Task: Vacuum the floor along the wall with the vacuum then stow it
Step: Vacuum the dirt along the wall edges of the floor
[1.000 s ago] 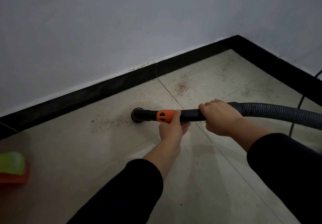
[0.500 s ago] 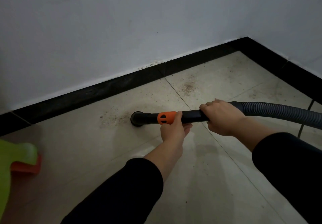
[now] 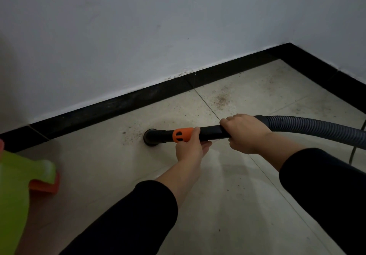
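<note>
My left hand: my left hand point(image 3: 189, 147) sits at centre frame, cupping the vacuum wand point(image 3: 212, 132) from below. The thumb lies up against the orange collar point(image 3: 182, 134) and the fingers are curled round the underside of the tube.

My right hand: my right hand point(image 3: 245, 133), just right of centre, comes over the wand from above. The fingers are wrapped down round it in a full grip, where the black tube meets the hose point(image 3: 309, 128).

Vacuum wand: black, lying nearly level across the middle of the frame, pointing left.

Nozzle: the round black nozzle point(image 3: 151, 137) is on the floor point(image 3: 227, 205) left of my left hand, near the skirting board point(image 3: 111, 108) but not touching it.

Hose: grey and ribbed, running from my right hand off the right edge.

Dirt: one patch of brown specks point(image 3: 131, 135) lies right at the nozzle's left side. A second patch point(image 3: 221, 100) lies on the tile further up, right of centre.

Wall: the white wall point(image 3: 138, 36) fills the upper frame and meets another wall in a corner at upper right.

Cord: a thin dark cord point(image 3: 354, 151) hangs at the right edge, below the hose.

Lower left: a blurred green and orange object point(image 3: 19, 181), too unclear to name.

Sleeves: both my forearms wear black sleeves point(image 3: 128, 215).
</note>
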`<action>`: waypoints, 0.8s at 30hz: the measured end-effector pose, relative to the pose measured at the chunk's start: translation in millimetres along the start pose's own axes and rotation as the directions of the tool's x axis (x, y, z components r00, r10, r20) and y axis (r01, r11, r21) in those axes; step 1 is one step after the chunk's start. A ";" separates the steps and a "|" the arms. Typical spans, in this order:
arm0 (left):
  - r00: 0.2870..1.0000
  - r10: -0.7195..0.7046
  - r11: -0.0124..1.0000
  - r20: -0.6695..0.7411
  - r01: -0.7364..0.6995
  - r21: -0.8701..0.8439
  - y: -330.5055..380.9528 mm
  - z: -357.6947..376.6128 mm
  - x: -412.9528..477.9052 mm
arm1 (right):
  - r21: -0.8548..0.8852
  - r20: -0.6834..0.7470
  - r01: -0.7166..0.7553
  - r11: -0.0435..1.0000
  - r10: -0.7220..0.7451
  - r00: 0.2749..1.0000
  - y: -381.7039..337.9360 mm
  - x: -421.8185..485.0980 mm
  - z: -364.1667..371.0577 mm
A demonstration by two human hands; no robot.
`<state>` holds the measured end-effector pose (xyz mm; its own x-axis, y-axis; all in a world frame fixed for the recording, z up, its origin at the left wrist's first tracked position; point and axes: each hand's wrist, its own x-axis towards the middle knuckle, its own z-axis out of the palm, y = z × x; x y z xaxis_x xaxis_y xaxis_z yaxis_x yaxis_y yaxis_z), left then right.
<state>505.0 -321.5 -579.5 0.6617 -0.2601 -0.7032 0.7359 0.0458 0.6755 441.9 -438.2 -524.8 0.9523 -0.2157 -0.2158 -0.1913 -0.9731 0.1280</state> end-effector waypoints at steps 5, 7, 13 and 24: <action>1.000 0.010 1.000 -0.015 -0.010 -0.011 5.4 -10.1 3.5 | 0.019 -0.006 0.021 1.000 -0.021 1.000 -8.3 7.1 -1.0; 0.999 0.016 1.000 -0.028 -0.017 -0.013 7.9 -14.9 4.7 | 0.032 -0.005 0.028 0.999 -0.028 1.000 -12.5 10.0 -1.4; 0.999 0.023 0.999 -0.047 -0.025 -0.042 14.5 -27.5 6.7 | 0.051 -0.001 0.049 0.998 -0.049 0.999 -24.7 17.8 -4.7; 0.997 0.046 0.999 -0.060 -0.047 -0.017 24.6 -46.7 13.3 | 0.045 0.012 0.074 0.996 -0.075 0.997 -42.8 28.9 -8.2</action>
<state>538.6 -278.8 -582.5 0.7024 -0.1996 -0.6832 0.7061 0.0742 0.7042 479.5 -402.1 -528.6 0.9611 -0.1435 -0.2361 -0.1309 -0.9891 0.0680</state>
